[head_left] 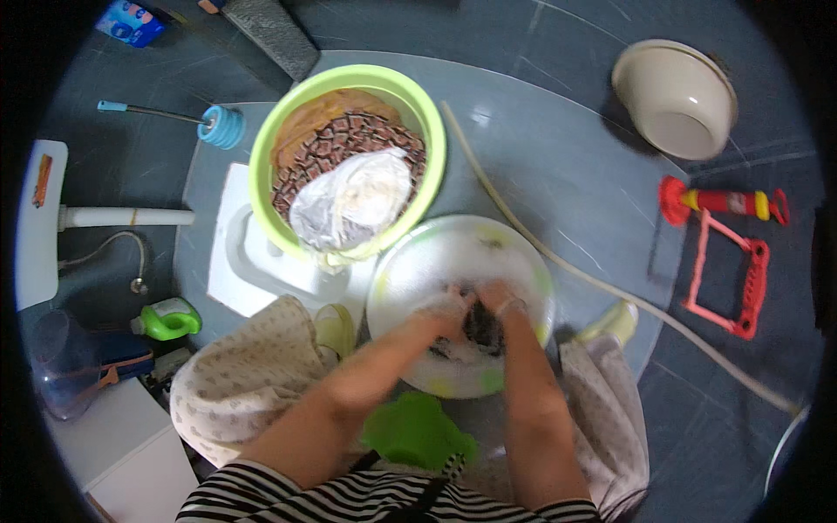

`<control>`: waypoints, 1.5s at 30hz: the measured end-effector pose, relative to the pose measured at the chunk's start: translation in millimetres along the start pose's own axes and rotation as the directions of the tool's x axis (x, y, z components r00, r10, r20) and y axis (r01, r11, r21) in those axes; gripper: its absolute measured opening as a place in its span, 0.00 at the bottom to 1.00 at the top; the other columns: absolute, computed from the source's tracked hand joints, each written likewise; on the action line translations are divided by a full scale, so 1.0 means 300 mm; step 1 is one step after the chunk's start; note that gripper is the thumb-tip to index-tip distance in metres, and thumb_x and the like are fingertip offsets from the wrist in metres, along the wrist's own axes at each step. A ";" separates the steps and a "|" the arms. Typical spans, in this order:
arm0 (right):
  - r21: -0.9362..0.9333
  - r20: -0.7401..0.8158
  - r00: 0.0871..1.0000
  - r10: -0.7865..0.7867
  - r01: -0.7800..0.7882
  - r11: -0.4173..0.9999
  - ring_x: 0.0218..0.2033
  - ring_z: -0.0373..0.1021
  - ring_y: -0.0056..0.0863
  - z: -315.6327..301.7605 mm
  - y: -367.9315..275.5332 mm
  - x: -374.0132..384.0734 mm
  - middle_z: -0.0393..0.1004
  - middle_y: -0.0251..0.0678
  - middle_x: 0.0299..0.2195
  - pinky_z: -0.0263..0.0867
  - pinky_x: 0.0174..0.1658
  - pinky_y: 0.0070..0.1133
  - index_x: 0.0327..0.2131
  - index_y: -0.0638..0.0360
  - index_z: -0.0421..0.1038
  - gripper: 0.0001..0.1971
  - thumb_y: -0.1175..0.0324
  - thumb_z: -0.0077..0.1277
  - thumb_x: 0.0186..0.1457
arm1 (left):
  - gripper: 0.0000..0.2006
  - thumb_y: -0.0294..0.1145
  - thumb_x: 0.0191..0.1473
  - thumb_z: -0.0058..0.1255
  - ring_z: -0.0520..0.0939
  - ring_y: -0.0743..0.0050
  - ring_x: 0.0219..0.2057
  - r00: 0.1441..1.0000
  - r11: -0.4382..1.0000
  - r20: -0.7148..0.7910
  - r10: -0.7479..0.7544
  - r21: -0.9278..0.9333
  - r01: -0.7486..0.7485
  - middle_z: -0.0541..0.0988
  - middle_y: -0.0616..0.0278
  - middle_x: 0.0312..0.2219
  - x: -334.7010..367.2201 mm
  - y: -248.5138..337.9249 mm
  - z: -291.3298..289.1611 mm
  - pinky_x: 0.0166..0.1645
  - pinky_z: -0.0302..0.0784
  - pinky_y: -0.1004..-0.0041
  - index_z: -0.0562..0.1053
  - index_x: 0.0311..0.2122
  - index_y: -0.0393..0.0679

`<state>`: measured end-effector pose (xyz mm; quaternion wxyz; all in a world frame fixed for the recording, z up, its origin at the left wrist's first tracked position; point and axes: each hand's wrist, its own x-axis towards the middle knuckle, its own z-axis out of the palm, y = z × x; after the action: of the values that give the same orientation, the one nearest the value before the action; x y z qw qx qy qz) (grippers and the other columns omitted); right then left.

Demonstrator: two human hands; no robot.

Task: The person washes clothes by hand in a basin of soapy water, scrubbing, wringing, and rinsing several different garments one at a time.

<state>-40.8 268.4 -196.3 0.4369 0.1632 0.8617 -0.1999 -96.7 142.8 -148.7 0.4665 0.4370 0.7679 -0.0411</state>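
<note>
Both hands (446, 315) on dark cloth (485, 331) in a sudsy white basin (534, 261).

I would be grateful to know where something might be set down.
Bare grey floor lies between the long beige hose and the round beige basin. Left of the round white sudsy basin, the lime-green round tub, white squat toilet and pale-yellow left shoe crowd together.

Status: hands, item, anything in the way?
Left hand and right hand at dark, wet-looking cloth, grip unclear. Cloth in sudsy, round white basin. Lime-green round tub crowds basin, not blocking hands.
</note>
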 end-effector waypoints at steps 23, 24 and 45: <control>-0.100 -0.292 0.954 -0.072 0.045 0.994 0.49 0.56 0.37 0.344 -0.277 -0.498 0.62 0.34 0.45 0.55 0.48 0.39 0.46 0.42 0.65 0.22 0.66 0.49 0.42 | 0.10 0.34 0.49 0.45 0.75 0.72 0.28 0.481 0.586 -0.743 -0.465 -0.666 -0.462 0.77 0.61 0.26 -0.363 -0.372 -0.298 0.35 0.70 0.70 0.75 0.28 0.42; -0.047 -0.368 0.924 -0.098 0.087 0.995 0.48 0.57 0.37 0.367 -0.288 -0.502 0.63 0.33 0.44 0.54 0.49 0.38 0.46 0.42 0.64 0.22 0.65 0.49 0.42 | 0.08 0.33 0.51 0.44 0.74 0.74 0.30 0.447 0.552 -0.759 -0.473 -0.651 -0.521 0.76 0.62 0.28 -0.364 -0.343 -0.304 0.37 0.69 0.73 0.74 0.31 0.42; 0.688 -0.431 0.871 0.235 0.486 -0.539 0.48 0.60 0.29 0.216 -0.299 -0.760 0.62 0.39 0.49 0.55 0.52 0.27 0.54 0.54 0.53 0.26 0.53 0.36 0.55 | 0.05 0.23 0.45 0.43 0.69 0.83 0.27 0.682 0.199 -0.651 0.334 -0.658 -0.726 0.70 0.69 0.23 -0.802 0.383 0.156 0.32 0.65 0.80 0.71 0.29 0.41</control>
<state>91.7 134.7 -26.5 -0.1608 0.3653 0.3144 -0.8613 60.6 39.1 45.8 0.4515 0.3616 0.5316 0.6187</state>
